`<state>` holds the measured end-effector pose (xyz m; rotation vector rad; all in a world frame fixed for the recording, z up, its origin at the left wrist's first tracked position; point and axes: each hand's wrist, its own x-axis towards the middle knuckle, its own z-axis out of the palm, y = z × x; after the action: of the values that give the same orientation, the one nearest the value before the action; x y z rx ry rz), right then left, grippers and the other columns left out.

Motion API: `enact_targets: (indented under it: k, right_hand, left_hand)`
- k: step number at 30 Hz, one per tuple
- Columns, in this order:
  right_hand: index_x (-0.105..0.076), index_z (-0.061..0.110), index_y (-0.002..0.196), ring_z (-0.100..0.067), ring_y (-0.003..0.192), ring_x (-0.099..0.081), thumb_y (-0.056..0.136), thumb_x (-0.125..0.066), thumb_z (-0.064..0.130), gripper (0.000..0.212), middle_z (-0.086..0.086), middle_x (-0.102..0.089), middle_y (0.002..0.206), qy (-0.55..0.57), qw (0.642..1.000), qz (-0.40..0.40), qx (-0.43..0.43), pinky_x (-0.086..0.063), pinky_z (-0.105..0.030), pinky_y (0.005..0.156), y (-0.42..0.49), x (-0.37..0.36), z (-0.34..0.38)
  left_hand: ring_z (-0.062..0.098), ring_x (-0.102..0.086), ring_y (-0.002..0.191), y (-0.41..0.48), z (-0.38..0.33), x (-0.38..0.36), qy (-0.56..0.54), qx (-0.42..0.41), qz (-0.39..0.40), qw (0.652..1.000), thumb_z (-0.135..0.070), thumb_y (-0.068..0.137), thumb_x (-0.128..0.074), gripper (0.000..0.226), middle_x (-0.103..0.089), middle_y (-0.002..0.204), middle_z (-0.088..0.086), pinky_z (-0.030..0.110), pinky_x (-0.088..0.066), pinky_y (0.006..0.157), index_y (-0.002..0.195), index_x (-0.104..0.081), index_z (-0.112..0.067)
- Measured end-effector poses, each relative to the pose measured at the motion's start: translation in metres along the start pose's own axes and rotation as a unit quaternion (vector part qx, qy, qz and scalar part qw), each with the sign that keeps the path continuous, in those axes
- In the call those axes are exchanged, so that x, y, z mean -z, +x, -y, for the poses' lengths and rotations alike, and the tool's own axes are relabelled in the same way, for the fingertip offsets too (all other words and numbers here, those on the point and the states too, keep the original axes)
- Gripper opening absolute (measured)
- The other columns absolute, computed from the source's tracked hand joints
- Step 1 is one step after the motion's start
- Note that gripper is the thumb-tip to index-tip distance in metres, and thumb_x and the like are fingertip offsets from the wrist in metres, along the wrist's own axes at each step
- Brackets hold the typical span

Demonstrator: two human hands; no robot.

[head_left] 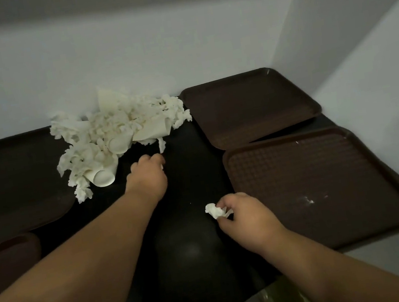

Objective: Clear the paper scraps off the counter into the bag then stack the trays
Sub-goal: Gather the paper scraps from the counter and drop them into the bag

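At the back of the black desk (189,178), against the white wall: a loose heap of paper scraps (117,135), torn white shreds mixed with curled cream sheets, left fringe at the edge of the left tray (2,182). Just below the heap's near edge, the left hand (148,173), palm down, fingers clenched round a small white bit (162,166) showing at the tips. Nearer, mid-desk, the right hand (243,218), fingers pinching a crumpled wad (213,210) of white paper. Whether lifted or resting on the desk, cannot tell.

To the right, two brown waffle-textured trays: the far tray (251,106) by the wall corner, and the near tray (316,184), dusted with white specks (308,201) and lying on another of the same kind, that one's rim peeking out at the right. At lower left, the corner of one more tray (4,260).

At the bottom edge, beside the right forearm, a translucent bag (269,301), tinted yellow-green.
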<state>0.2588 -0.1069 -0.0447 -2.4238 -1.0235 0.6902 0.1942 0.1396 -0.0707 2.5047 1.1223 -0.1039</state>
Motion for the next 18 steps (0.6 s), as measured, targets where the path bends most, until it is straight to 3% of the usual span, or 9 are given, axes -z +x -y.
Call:
enact_targets:
  k: [5,11,18]
  right_hand:
    - [-0.064,0.033,0.12,-0.004,0.093,-0.057,0.092,-0.065,0.032,0.028,0.014,-0.053,0.112,0.025,0.998,-0.049,-0.007,-0.049,-0.02,0.079,-0.007,0.02,-0.018]
    - [-0.065,0.034,0.114,-0.006,0.089,-0.059,0.09,-0.065,0.035,0.023,0.014,-0.054,0.109,0.05,0.992,-0.106,-0.054,-0.052,-0.028,0.081,-0.031,0.059,-0.063]
    - [-0.068,0.032,0.105,-0.007,0.083,-0.061,0.085,-0.066,0.035,0.02,0.009,-0.062,0.1,0.078,0.975,-0.172,-0.114,-0.044,-0.023,0.07,-0.071,0.107,-0.142]
  left_hand:
    - [0.019,-0.05,0.105,-0.026,-0.032,-0.014,-0.073,-0.049,-0.003,0.996,-0.025,0.097,-0.056,0.033,-0.049,0.126,0.001,0.035,-0.049,0.086,0.13,-0.055,-0.028]
    - [0.016,-0.056,0.109,-0.071,-0.107,-0.027,-0.082,-0.194,-0.018,0.977,-0.029,0.095,-0.058,0.031,-0.053,0.123,-0.006,0.033,-0.052,0.085,0.126,-0.059,-0.03]
    - [0.011,-0.056,0.106,-0.11,-0.208,-0.043,-0.125,-0.269,-0.003,0.955,-0.03,0.095,-0.06,0.028,-0.054,0.121,-0.01,0.029,-0.051,0.085,0.123,-0.06,-0.032]
